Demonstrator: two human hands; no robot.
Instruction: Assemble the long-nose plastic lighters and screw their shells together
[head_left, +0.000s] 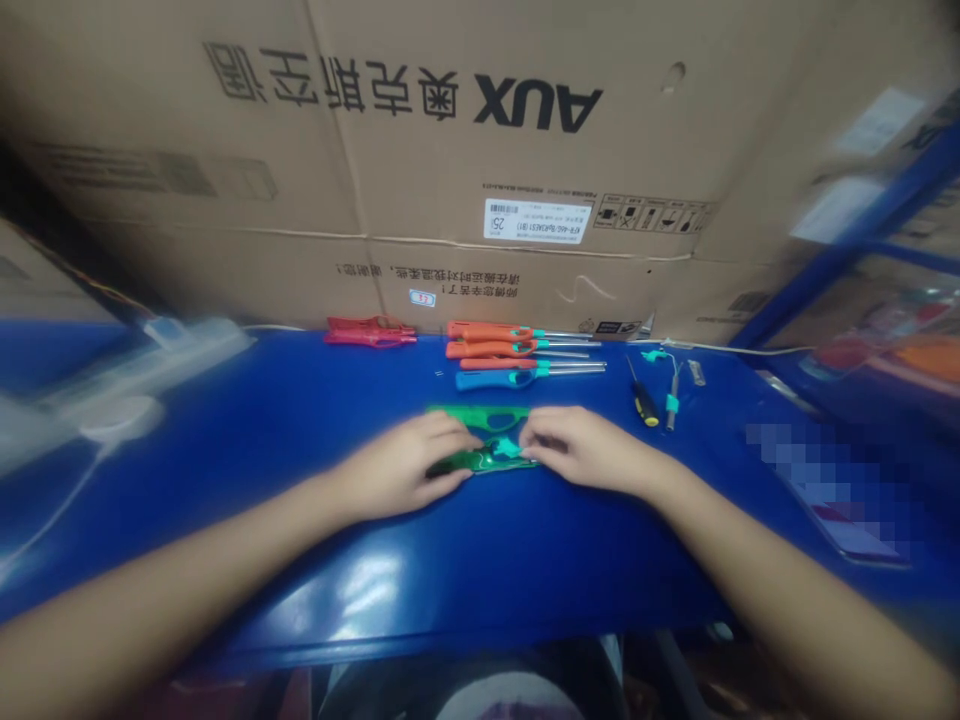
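Observation:
Two green lighter casing halves lie in front of me: the upper half (480,414) rests on the table, and the nearer half (487,462) sits between my hands. My left hand (416,465) closes its fingers and thumb around the left end of the nearer half. Inside that half is a teal plastic trigger part (507,447). Bent fingers of my right hand (574,447) pinch at the right side of this part, covering the casing's end. Beyond the hands lie a blue long-nosed lighter (487,380) and several orange ones (487,349).
Red casing pieces (367,331) lie at the table's back. To the right are a yellow-black screwdriver (643,405), a metal tube with teal parts (673,402) and a phone-like slab (855,510). A power strip (199,350) stands left. A large cardboard box (420,180) walls the back.

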